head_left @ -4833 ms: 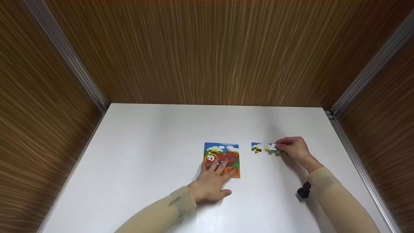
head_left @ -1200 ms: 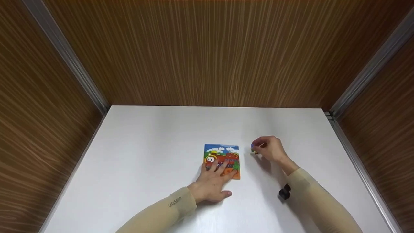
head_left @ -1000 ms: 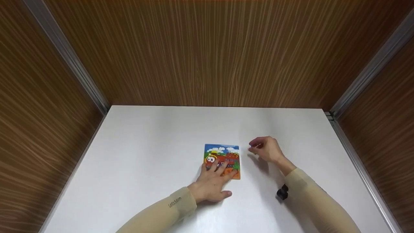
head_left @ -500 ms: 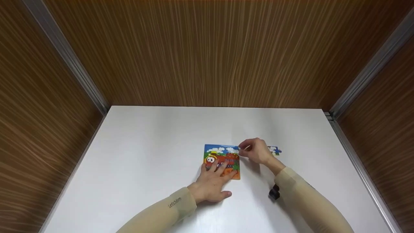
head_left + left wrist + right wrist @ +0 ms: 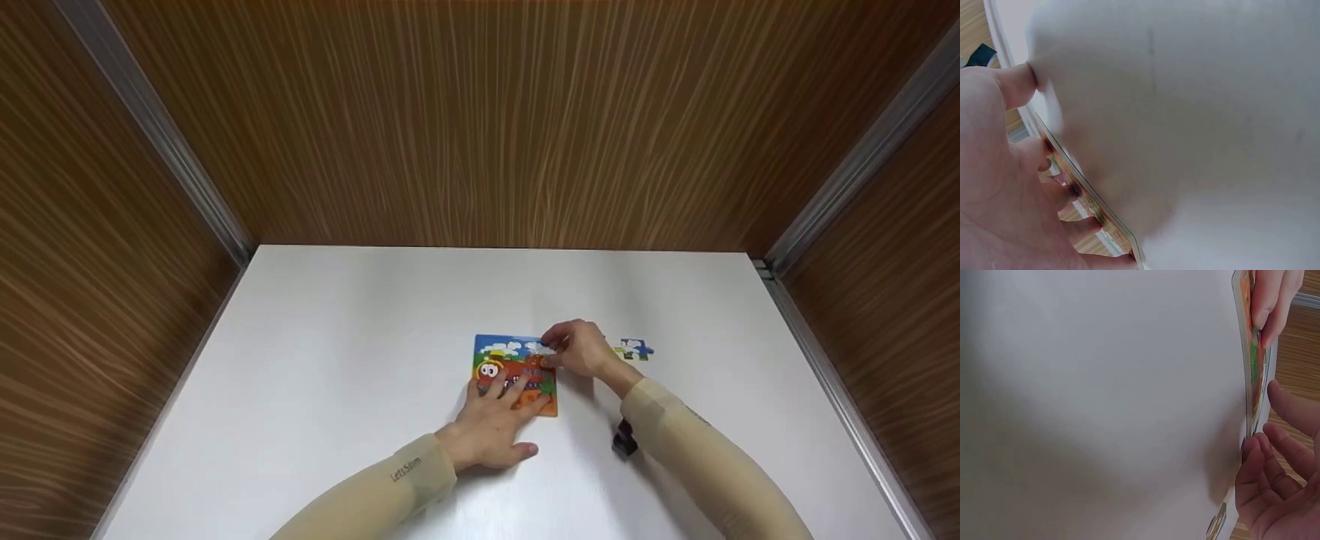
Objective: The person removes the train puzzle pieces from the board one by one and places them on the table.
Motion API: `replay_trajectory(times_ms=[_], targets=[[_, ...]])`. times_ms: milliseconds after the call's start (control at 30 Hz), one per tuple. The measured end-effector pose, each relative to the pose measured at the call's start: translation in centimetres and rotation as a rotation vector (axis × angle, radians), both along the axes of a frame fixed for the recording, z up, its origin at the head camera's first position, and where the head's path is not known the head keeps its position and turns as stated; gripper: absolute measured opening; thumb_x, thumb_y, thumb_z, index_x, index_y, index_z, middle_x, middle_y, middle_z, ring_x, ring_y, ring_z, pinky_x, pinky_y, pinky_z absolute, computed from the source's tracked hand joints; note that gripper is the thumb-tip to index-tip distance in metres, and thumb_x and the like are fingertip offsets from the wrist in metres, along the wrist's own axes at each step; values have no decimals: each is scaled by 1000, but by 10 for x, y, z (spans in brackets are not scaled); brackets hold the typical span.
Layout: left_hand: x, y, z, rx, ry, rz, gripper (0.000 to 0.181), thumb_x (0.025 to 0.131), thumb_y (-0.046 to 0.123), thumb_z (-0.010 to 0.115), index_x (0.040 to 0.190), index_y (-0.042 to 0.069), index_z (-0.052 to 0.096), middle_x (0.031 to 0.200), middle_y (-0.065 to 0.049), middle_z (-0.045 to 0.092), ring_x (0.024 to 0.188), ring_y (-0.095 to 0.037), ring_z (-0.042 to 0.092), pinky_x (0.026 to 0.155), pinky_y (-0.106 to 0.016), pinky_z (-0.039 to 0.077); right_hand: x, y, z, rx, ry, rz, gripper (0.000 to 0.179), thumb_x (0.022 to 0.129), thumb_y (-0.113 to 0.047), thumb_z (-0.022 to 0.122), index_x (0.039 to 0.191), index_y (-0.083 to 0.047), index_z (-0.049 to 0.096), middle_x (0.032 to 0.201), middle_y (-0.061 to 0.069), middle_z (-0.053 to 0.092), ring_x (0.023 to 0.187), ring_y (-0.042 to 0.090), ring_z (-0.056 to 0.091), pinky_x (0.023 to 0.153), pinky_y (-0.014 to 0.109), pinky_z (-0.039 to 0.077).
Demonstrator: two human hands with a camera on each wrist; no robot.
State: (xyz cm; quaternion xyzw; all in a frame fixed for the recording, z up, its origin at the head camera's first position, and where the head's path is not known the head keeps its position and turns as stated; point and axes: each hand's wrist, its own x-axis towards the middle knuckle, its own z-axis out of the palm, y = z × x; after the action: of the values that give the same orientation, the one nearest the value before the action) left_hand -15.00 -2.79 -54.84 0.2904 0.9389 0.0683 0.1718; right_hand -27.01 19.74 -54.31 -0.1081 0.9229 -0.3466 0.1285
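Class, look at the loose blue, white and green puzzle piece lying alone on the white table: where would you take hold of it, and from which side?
The loose blue, white and green puzzle piece lies flat, clear of the right hand. Come from above and pinch its two opposite side edges; being thin and flat, it offers no other hold.

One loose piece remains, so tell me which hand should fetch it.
Right, probably. The right hand is at the puzzle's near edge, closest to the loose piece; the left hand lies flat on the puzzle, steadying it.
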Motion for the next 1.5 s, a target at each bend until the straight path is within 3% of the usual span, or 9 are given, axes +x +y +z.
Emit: replay_trajectory(times_ms=[400,567,833,1067,1333,1500], targets=[[-2,0,0,6,-2,-1,81,106,70,57,178,46,28,191,-5,18,178,-42,16,133,-83,23,-5,-4,0,88,58,45,34,86,-17,98,117,-7,85,102,10,78,93,19,65,87,35,54],[-2,1,0,6,-4,1,81,106,71,57,177,46,29,191,-4,19,178,-42,15,134,-82,21,-7,-4,1,109,57,59,35,85,-17,98,116,-8,84,105,11,77,95,21,67,91,40,58],[-2,0,1,12,-9,-1,82,106,70,59,178,45,29,191,-5,20,178,-43,16,135,-82,19,-6,-4,3,100,50,57,37,85,-14,97,118,-7,81,113,12,78,100,24,70,96,45,62],[-2,-1,1,-16,-2,-2,80,107,72,54,178,48,26,192,-2,18,178,-42,16,133,-82,26,-6,-7,3,65,59,47,37,88,-15,96,121,-10,81,112,10,79,100,23,69,95,43,62],[-1,-1,0,-12,-4,4,81,106,72,55,178,47,27,192,-3,17,178,-42,16,134,-81,23,-2,-8,0,64,116,61,37,88,-16,97,121,-8,84,108,11,75,96,22,68,88,39,60],[-1,0,0,-3,-8,8,80,106,70,57,177,46,30,192,-3,18,178,-41,16,135,-81,21,-1,-7,-2,45,106,66,33,92,-13,93,123,-9,83,114,11,79,99,22,71,92,41,63]])
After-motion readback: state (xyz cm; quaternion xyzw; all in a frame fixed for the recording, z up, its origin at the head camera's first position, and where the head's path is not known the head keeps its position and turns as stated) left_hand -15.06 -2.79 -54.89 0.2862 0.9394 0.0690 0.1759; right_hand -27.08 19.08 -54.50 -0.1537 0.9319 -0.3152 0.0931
